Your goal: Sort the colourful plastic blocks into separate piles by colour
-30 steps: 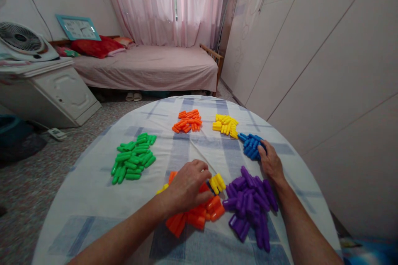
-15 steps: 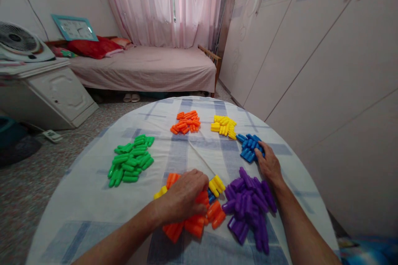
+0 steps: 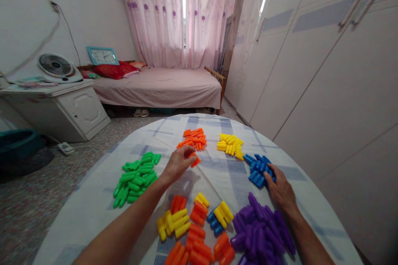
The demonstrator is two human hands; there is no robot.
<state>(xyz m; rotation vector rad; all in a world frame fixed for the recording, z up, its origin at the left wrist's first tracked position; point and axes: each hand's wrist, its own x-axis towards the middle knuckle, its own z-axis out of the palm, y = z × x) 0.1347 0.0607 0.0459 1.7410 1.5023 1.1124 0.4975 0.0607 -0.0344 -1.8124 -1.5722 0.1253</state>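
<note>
My left hand (image 3: pixel 178 166) pinches an orange plastic block (image 3: pixel 195 160) made of joined tubes, just on the near side of the far orange pile (image 3: pixel 199 137). My right hand (image 3: pixel 282 188) rests at the near right edge of the blue pile (image 3: pixel 257 169), thumb and fingers apart and touching it. Close to me lies a mixed group: orange blocks (image 3: pixel 199 244), yellow blocks (image 3: pixel 180 221) and a blue block (image 3: pixel 215 221) partly under a yellow one (image 3: pixel 224 214). A large purple pile (image 3: pixel 258 230) is to the right of that group.
A green pile (image 3: pixel 137 178) lies on the left of the round, cloth-covered table (image 3: pixel 90 211). At the far right is a yellow pile (image 3: pixel 230 145). Beyond the table stand a bed (image 3: pixel 164 87), a cabinet with a fan (image 3: pixel 57 66), and a tall wardrobe (image 3: pixel 314 62).
My left hand has moved away from the mixed group to the far orange pile, carrying an orange block. My right hand stays at the blue pile. The view has tilted up.
</note>
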